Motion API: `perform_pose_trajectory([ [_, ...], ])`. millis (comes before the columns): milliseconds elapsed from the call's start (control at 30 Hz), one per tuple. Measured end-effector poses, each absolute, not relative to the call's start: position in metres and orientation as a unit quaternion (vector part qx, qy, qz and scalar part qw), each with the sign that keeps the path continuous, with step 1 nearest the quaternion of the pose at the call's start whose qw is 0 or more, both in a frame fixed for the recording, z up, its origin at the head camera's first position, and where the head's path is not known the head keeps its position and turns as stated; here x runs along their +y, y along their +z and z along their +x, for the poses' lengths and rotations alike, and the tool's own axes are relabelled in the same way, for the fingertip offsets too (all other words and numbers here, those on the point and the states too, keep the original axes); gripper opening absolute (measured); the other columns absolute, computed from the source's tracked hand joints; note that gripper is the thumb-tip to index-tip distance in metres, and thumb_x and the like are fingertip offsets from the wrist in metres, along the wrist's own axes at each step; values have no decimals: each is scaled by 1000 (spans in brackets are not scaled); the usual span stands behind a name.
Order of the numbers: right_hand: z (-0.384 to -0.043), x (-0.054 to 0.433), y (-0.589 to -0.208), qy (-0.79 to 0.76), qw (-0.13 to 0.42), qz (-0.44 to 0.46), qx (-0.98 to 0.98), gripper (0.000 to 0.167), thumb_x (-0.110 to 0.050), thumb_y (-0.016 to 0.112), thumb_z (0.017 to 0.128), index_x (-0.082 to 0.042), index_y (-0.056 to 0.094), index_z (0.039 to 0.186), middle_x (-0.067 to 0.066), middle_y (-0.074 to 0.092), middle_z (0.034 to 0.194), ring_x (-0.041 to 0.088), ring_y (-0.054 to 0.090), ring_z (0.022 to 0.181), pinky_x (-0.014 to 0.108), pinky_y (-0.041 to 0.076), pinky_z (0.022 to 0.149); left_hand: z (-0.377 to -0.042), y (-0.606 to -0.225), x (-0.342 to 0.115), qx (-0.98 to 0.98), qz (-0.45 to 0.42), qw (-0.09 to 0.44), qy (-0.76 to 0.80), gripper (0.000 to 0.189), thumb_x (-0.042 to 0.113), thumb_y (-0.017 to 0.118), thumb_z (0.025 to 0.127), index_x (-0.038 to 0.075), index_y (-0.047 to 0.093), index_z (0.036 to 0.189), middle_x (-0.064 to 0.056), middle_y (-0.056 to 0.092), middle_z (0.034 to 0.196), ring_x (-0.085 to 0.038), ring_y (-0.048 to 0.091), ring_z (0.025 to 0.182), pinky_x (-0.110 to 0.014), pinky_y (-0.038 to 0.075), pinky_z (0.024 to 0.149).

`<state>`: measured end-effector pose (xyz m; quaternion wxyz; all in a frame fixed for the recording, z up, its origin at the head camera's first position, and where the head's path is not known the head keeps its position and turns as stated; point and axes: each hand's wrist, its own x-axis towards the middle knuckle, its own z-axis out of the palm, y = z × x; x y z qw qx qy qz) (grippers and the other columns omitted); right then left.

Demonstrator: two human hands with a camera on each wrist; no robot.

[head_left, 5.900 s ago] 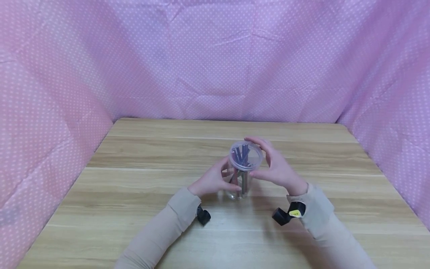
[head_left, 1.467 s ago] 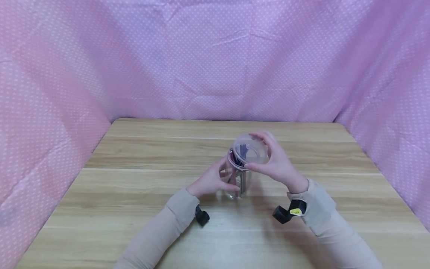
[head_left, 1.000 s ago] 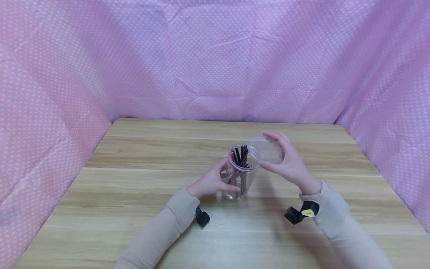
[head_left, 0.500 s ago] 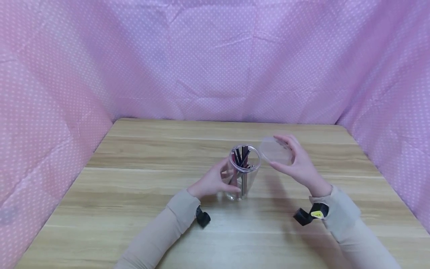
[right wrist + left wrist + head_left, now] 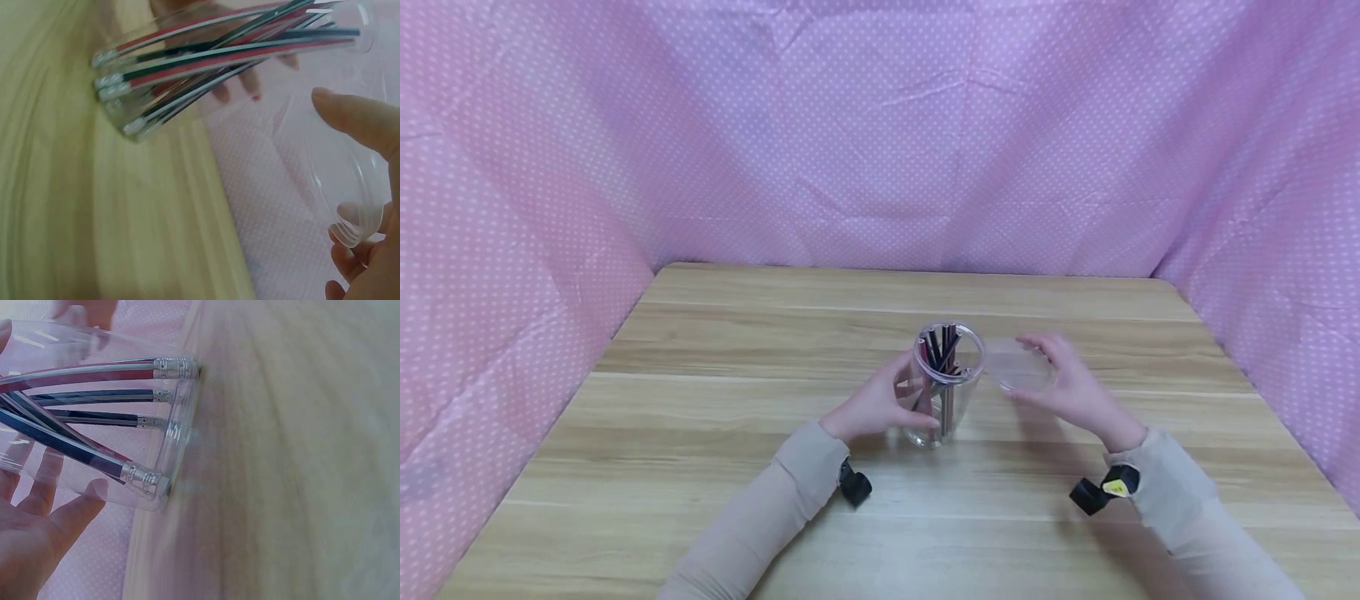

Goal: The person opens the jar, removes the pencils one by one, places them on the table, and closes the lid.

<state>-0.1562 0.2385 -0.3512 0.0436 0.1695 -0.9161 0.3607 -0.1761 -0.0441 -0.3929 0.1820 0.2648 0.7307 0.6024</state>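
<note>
A clear, round plastic jar [image 5: 964, 393] stands upright on the table with its top uncovered. Several pencils [image 5: 942, 350], striped in red, black and silver, lean inside it. My left hand [image 5: 876, 407] grips the jar's left side, thumb at the front. Metal ferrules show on the pencils [image 5: 87, 372] at the jar's bottom in the left wrist view. To the jar's right, my right hand [image 5: 1078, 396] holds the clear round lid [image 5: 1017, 367] by its edge. The lid [image 5: 353, 234] is tilted in the right wrist view, apart from the jar.
The light wooden table [image 5: 760, 333] extends on all sides of the jar. A pink dotted cloth [image 5: 880, 150] hangs behind it and along both sides. A black wrist camera [image 5: 855, 485] sits at the left cuff, another camera [image 5: 1090, 495] at the right.
My right hand has lifted the lid off the jar, carried it to the right and most recently lowered it toward the table. My left hand and the jar have stayed in place.
</note>
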Motion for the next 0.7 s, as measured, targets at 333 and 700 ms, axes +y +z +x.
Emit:
perform_pose_trajectory([
  [333,-155,244,-381,315,23,212,-925,74,-21,84,65,7,51,124,25,51,124,40,45,111,58,41,93,-173,-392,-43,733,265,183,600,93,2,81,68,19,33,145,-3,45,141,-29,43,132,-39,41,107],
  [700,-151,240,-395,262,-1,233,-937,82,-35,84,64,6,50,126,23,54,122,38,46,110,58,39,93,-170,-390,-42,731,268,179,602,93,2,81,68,22,33,146,-2,45,142,-28,41,134,-40,40,108],
])
